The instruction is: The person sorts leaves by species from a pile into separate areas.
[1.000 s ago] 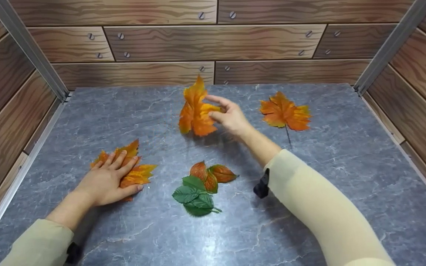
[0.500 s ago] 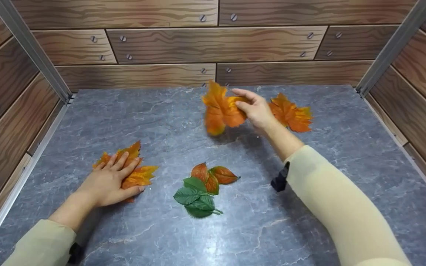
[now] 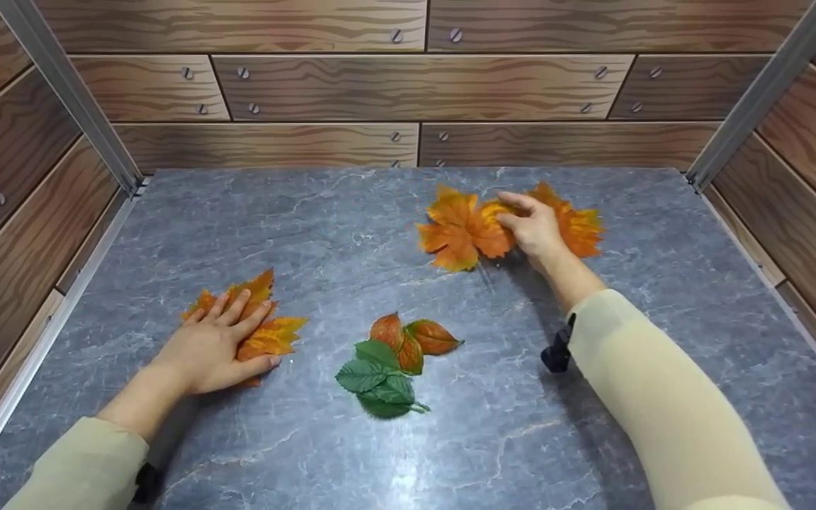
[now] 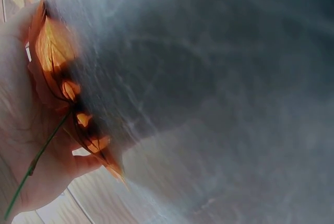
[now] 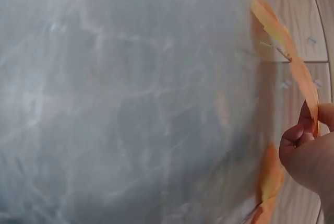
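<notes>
My left hand (image 3: 206, 350) lies with spread fingers on an orange maple leaf (image 3: 270, 336) at the left of the table. In the left wrist view that leaf (image 4: 55, 46) is under the palm side, its green stem (image 4: 39, 153) hanging by the wrist. With thumb and fingers my right hand (image 3: 537, 230) pinches the edge of a second orange maple leaf (image 3: 457, 230). The right wrist view shows this leaf (image 5: 292, 57) edge-on, held off the tabletop. A third maple leaf (image 3: 581, 227) lies just right of it, partly hidden by the right hand.
A cluster of small leaves, reddish (image 3: 431, 336) and green (image 3: 380, 382), lies mid-table between the hands. Under everything is a grey marbled tabletop (image 3: 295, 453). Wood-patterned panels (image 3: 408, 85) and metal posts (image 3: 68, 92) enclose the back and sides.
My right hand has carried its maple leaf rightward, beside the third leaf, and lowered and turned it flatter. The left hand stays where it was on its leaf.
</notes>
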### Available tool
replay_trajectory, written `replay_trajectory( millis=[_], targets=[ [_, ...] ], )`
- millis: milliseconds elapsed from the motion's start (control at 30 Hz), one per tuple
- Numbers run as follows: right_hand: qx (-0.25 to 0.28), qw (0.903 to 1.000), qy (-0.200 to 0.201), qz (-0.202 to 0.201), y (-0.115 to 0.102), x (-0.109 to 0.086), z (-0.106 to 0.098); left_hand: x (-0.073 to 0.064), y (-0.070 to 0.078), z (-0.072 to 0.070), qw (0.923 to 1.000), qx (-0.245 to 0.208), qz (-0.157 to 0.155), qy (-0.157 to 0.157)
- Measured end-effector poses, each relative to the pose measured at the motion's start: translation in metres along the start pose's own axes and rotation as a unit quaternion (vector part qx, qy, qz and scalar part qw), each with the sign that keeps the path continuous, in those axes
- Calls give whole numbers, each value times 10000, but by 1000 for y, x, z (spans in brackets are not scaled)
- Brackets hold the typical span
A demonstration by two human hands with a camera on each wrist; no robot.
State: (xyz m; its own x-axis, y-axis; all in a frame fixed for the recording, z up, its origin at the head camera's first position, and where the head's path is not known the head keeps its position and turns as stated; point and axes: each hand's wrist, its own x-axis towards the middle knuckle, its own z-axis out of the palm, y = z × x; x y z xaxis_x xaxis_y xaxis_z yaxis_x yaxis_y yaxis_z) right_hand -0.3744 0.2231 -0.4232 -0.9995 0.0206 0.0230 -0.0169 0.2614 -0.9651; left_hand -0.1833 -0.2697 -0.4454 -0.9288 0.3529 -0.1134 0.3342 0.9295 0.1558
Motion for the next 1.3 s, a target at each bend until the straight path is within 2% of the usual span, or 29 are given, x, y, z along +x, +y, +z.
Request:
replay_trajectory(
  millis=[100,267,467,700,900,1033,1167,1300],
  targets=[
    [15,9996,198,215,7,0,-2,0,0,0,10000,3,3,6],
    [100,9987,284,407,13,0,0,0,0,1,10000,31,22,39],
    [60,9984,166,528,17,-2,5,0,0,1,10000,-22,-8,-5],
    [-281,9979,84,576,18,-3,5,0,0,0,10000,-29,-23,13],
    [-187,9982,-261,501,17,-3,6,-1,0,2,10000,5,7,35],
    [-356,9971,-545,386,17,-3,6,-1,0,1,10000,6,2,31],
    [-602,9956,-627,351,17,-3,4,-1,1,0,10000,-1,2,29],
    [-621,9949,-699,382,16,-2,2,-1,1,0,10000,-20,2,38]
  ],
)
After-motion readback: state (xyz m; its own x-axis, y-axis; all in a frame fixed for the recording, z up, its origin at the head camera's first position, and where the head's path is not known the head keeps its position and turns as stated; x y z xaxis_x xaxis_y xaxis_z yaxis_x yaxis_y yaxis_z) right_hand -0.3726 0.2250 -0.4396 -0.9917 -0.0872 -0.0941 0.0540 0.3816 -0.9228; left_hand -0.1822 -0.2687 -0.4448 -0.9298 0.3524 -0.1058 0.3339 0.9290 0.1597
